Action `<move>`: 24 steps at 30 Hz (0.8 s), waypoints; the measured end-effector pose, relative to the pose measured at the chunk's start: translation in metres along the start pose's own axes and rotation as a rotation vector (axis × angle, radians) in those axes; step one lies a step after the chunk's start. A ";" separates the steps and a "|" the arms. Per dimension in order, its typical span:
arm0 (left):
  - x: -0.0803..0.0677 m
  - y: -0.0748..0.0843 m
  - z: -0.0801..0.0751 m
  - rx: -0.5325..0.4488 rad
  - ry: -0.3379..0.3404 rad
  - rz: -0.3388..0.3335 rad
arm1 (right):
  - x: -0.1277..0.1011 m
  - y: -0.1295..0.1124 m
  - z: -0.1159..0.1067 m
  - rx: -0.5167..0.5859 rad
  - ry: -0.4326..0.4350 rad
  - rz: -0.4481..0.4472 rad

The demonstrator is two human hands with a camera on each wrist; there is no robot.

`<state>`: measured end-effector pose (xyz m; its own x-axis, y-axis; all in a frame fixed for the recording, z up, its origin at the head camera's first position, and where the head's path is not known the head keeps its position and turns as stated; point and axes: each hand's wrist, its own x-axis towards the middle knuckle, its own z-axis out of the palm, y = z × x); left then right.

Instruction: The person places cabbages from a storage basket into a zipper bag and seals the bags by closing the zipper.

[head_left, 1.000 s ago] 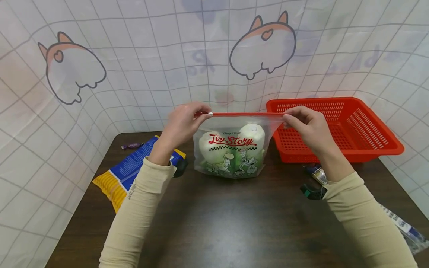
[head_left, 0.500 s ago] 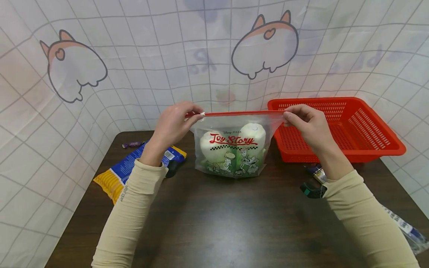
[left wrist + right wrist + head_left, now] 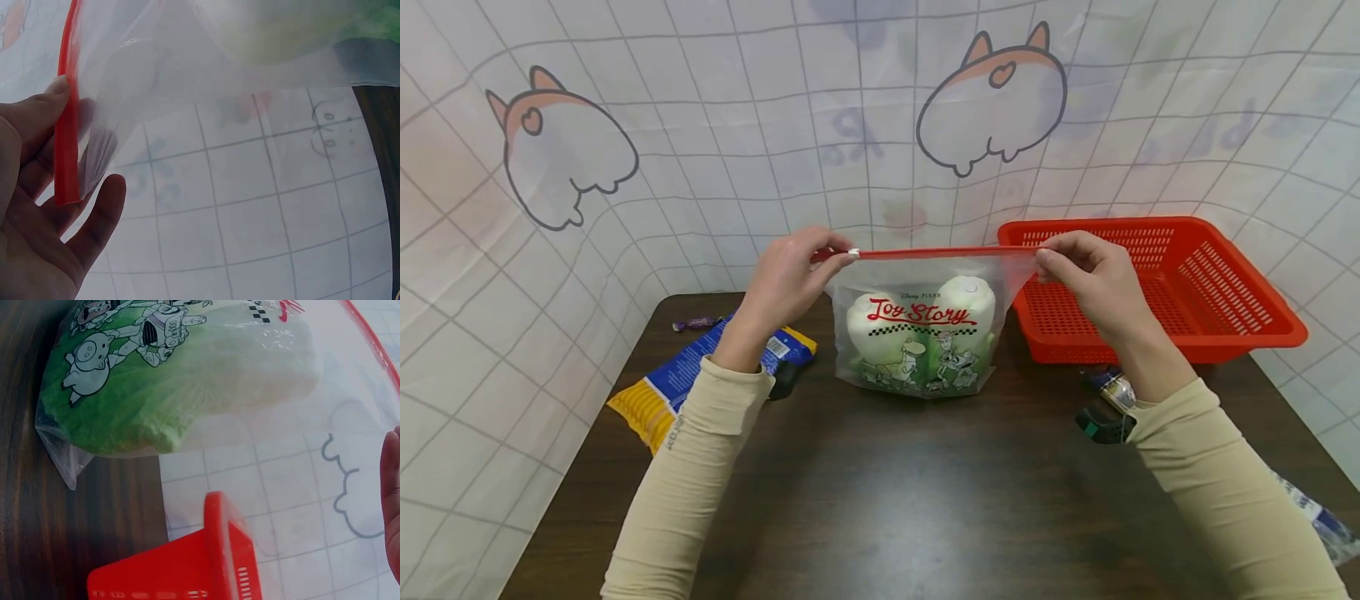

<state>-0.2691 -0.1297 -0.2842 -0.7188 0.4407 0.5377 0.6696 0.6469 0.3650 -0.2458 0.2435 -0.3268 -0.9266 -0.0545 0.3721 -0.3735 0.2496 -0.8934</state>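
A clear zip bag (image 3: pixel 917 325) with red "Toy Story" print and a red zip strip (image 3: pixel 940 252) stands upright on the dark table. Inside it are two vegetables (image 3: pixel 966 298) with pale rounded ends on top and green leaves below. My left hand (image 3: pixel 790 275) pinches the strip's left end, beside a small white slider (image 3: pixel 853 253). In the left wrist view, the thumb and a finger grip that red strip (image 3: pixel 67 137), while another finger extends away from it. At the bag's top right corner, my right hand (image 3: pixel 1090 275) pinches the strip's other end, stretching it straight.
Behind my right hand stands a red plastic basket (image 3: pixel 1247 333). A blue and yellow packet (image 3: pixel 655 400) lies at left under my forearm, near a small purple wrapped item (image 3: pixel 695 323). Another small packet (image 3: pixel 1116 392) lies by my right wrist, and a clear package (image 3: pixel 1326 525) at the right edge.
My left hand moved left along the bag's top with the white slider during the first half second, then stayed there. The right hand has barely moved and the bag stays in place.
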 end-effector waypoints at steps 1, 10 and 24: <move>0.000 0.000 -0.001 -0.002 0.001 0.001 | 0.000 -0.001 0.000 -0.026 -0.001 0.000; 0.000 -0.002 -0.004 -0.031 0.017 -0.002 | 0.002 -0.005 -0.003 -0.162 -0.008 0.017; -0.001 -0.010 -0.009 -0.028 0.066 0.007 | 0.004 -0.003 -0.009 -0.193 -0.003 0.013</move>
<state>-0.2730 -0.1424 -0.2816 -0.7012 0.4025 0.5885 0.6798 0.6263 0.3816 -0.2479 0.2510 -0.3204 -0.9316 -0.0528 0.3596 -0.3461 0.4310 -0.8333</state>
